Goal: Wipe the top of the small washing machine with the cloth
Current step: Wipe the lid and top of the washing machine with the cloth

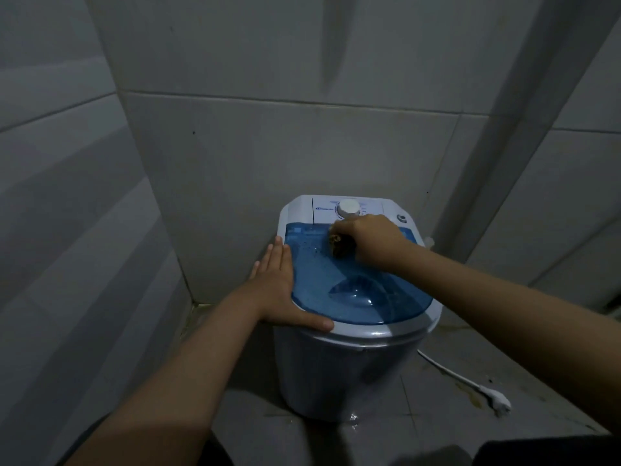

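Note:
A small white washing machine [339, 371] stands on the floor against the tiled back wall. Its top is a translucent blue lid [353, 284], with a white control panel and a round dial [348, 207] behind it. My right hand [373, 238] presses a bunched brownish cloth [340, 244] onto the far part of the lid, just in front of the dial. Most of the cloth is hidden under the fingers. My left hand [280, 284] lies flat, fingers apart, on the machine's left rim, its thumb along the front edge.
Grey tiled walls close in on the left, back and right, forming a narrow corner. A white power cord with its plug [494, 400] lies on the wet, stained floor to the right of the machine. A small white fitting [428, 242] sticks out at the machine's right side.

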`<action>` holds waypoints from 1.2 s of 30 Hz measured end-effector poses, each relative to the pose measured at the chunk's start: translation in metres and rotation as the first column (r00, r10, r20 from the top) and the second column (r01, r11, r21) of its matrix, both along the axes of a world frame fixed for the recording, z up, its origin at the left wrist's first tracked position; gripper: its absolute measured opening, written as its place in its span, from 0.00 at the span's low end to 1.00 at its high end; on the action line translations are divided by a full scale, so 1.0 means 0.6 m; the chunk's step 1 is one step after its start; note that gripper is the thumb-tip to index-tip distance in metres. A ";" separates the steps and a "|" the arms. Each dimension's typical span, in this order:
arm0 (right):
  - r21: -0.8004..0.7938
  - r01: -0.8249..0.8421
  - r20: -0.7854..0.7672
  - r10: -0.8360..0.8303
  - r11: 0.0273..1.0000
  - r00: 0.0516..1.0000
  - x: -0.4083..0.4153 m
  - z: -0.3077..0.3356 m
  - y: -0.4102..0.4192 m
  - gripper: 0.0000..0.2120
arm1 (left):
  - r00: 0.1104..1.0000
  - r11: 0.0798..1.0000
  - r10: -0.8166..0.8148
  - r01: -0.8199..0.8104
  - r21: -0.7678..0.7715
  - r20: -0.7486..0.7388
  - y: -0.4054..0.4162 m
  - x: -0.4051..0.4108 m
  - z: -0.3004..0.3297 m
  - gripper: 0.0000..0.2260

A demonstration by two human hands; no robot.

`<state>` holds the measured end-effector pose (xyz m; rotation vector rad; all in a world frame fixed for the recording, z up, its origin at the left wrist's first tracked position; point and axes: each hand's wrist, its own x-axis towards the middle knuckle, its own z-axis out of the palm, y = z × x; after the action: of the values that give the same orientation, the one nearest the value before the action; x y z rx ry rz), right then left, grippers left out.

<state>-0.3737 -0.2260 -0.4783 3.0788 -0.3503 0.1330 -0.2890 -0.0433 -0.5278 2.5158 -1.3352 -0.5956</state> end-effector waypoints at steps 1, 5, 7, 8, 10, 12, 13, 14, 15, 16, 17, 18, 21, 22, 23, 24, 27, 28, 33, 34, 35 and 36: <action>0.004 -0.014 -0.003 0.014 1.000 1.000 -0.012 0.000 0.003 0.26 | 1.000 1.000 0.002 -0.002 0.003 0.002 0.000 0.000 0.000 0.67; 0.023 -0.054 -0.019 0.055 0.998 0.998 -0.056 0.004 0.016 0.27 | 1.000 1.000 0.010 -0.010 0.008 -0.002 0.000 -0.003 0.002 0.67; 0.031 -0.065 -0.017 0.065 0.997 0.998 -0.076 0.004 0.021 0.26 | 1.000 1.000 0.012 -0.012 0.006 -0.004 0.001 -0.004 0.003 0.67; 0.038 -0.074 -0.015 0.074 0.997 0.997 -0.084 0.001 0.023 0.25 | 1.000 1.000 0.014 -0.014 0.004 -0.004 0.001 -0.004 0.003 0.67; 0.040 -0.092 -0.013 0.093 0.995 0.996 -0.099 -0.004 0.026 0.25 | 1.000 1.000 0.015 -0.015 0.002 -0.002 0.002 -0.005 0.004 0.68; 0.033 -0.106 -0.023 0.106 0.994 0.994 -0.112 -0.007 0.027 0.25 | 1.000 1.000 0.011 -0.011 0.006 -0.005 0.003 -0.006 0.005 0.70; 0.036 -0.110 -0.030 0.111 0.993 0.993 -0.116 -0.006 0.027 0.26 | 1.000 1.000 0.007 -0.007 0.008 -0.007 0.004 -0.006 0.006 0.71; 0.042 -0.114 -0.040 0.115 0.993 0.993 -0.121 -0.003 0.028 0.26 | 1.000 1.000 0.002 -0.002 0.008 -0.009 0.004 -0.006 0.007 0.72; 0.051 -0.112 -0.064 0.115 0.992 0.991 -0.125 0.003 0.027 0.26 | 1.000 1.000 -0.003 0.003 0.005 -0.009 0.004 -0.006 0.008 0.72; 0.064 -0.106 -0.102 0.112 0.992 0.988 -0.128 0.011 0.027 0.27 | 1.000 1.000 -0.007 0.007 0.003 -0.009 0.004 -0.006 0.008 0.72; 0.080 -0.100 -0.147 0.111 0.992 0.983 -0.130 0.022 0.025 0.26 | 1.000 1.000 -0.009 0.009 0.002 -0.009 0.004 -0.005 0.008 0.72; 0.111 -0.089 -0.192 0.109 0.990 0.975 -0.129 0.034 0.021 0.26 | 1.000 1.000 -0.011 0.011 0.003 -0.010 0.004 -0.005 0.008 0.73; 0.252 -0.003 -0.153 0.043 0.968 0.987 -0.113 0.064 -0.004 0.24 | 1.000 1.000 -0.016 0.016 0.006 -0.012 0.003 -0.005 0.009 0.72; 0.264 0.032 -0.090 -0.008 0.964 0.996 -0.102 0.067 -0.016 0.23 | 1.000 1.000 -0.016 0.016 0.005 -0.014 0.003 -0.004 0.009 0.72; 0.255 0.065 -0.020 -0.062 0.965 0.998 -0.089 0.066 -0.031 0.23 | 1.000 1.000 -0.016 0.016 0.005 -0.014 0.002 -0.003 0.008 0.72; 0.235 0.094 0.042 -0.107 0.967 0.993 -0.075 0.061 -0.045 0.22 | 1.000 1.000 -0.016 0.016 0.006 -0.015 0.002 -0.003 0.008 0.72; 0.161 0.160 0.086 -0.175 0.974 0.981 -0.040 0.039 -0.078 0.23 | 1.000 1.000 -0.015 0.015 0.007 -0.020 0.000 -0.002 0.008 0.74; 0.130 0.164 0.060 -0.173 0.978 0.983 -0.033 0.031 -0.085 0.23 | 1.000 1.000 -0.014 0.014 0.007 -0.023 0.000 -0.002 0.008 0.74; 0.045 0.135 -0.017 -0.134 0.990 0.991 -0.037 0.004 -0.087 0.26 | 1.000 1.000 -0.008 0.008 0.002 -0.029 -0.001 -0.001 0.004 0.74; 0.035 0.128 -0.017 -0.128 0.991 0.992 -0.042 0.003 -0.085 0.26 | 1.000 1.000 -0.009 0.009 0.002 -0.029 -0.001 -0.001 0.004 0.74; 0.028 0.121 -0.022 -0.120 0.992 0.992 -0.049 0.003 -0.084 0.25 | 1.000 1.000 -0.010 0.010 0.002 -0.029 -0.001 -0.001 0.004 0.74; 0.023 0.115 -0.031 -0.114 0.993 0.993 -0.056 0.004 -0.082 0.25 | 1.000 1.000 -0.011 0.011 0.003 -0.028 -0.002 -0.001 0.004 0.74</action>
<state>-0.4074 -0.2750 -0.4758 3.0717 -0.5301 0.0800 -0.2898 -0.0443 -0.5257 2.4949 -1.3403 -0.6336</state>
